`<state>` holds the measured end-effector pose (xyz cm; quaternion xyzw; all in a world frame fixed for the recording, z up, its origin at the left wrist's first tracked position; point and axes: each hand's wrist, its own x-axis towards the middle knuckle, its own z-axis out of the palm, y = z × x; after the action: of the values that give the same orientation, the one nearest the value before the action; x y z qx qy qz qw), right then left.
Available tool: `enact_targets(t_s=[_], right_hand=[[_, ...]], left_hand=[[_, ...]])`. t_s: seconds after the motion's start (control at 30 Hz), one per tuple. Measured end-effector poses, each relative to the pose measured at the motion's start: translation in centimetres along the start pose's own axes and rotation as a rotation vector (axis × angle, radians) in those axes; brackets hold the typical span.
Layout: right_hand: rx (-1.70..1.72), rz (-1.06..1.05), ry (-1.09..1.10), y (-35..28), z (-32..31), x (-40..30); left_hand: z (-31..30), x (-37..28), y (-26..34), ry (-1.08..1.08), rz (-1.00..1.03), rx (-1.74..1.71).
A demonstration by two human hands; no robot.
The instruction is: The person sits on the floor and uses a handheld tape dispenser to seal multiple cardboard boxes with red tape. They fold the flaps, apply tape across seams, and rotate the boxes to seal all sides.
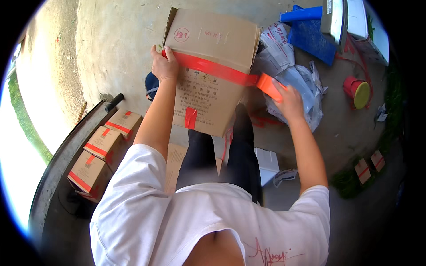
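Note:
A brown cardboard box (213, 40) with printed writing is in front of me, above my knees. A strip of red packing tape (213, 66) runs across it from the left edge to beyond the right edge. My left hand (165, 65) presses at the tape's left end, thumb on the box corner and fingers spread. My right hand (290, 103) grips an orange tape dispenser (270, 87) just off the box's right side, and the red strip reaches to it. A short piece of red tape (190, 118) is stuck near the box's lower edge.
Several taped cardboard boxes (103, 141) stand in a row at the left beside a low ledge (63, 159). Plastic bags (301, 89) lie to the right, near a blue plastic stool (311, 41). A red-and-yellow roll (357, 91) is farther right.

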<state>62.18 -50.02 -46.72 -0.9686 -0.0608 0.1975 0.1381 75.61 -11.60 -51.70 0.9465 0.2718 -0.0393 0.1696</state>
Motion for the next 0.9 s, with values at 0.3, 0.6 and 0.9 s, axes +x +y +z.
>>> enact_targets(t_s=[0.3, 0.6, 0.9], right_hand=[[-0.747, 0.18, -0.352, -12.1, 8.1, 11.5], [0.778, 0.705, -0.303, -7.2, 8.9, -3.2], [1.546, 1.067, -0.119, -10.2, 16.6, -6.9]], left_hand=[[0.3, 5.6, -4.4, 0.103, 0.203, -0.102], [-5.5, 17.7, -9.4, 0.3, 0.016, 0.36], [-3.2, 2.1, -7.4, -0.1, 0.324, 0.467]])
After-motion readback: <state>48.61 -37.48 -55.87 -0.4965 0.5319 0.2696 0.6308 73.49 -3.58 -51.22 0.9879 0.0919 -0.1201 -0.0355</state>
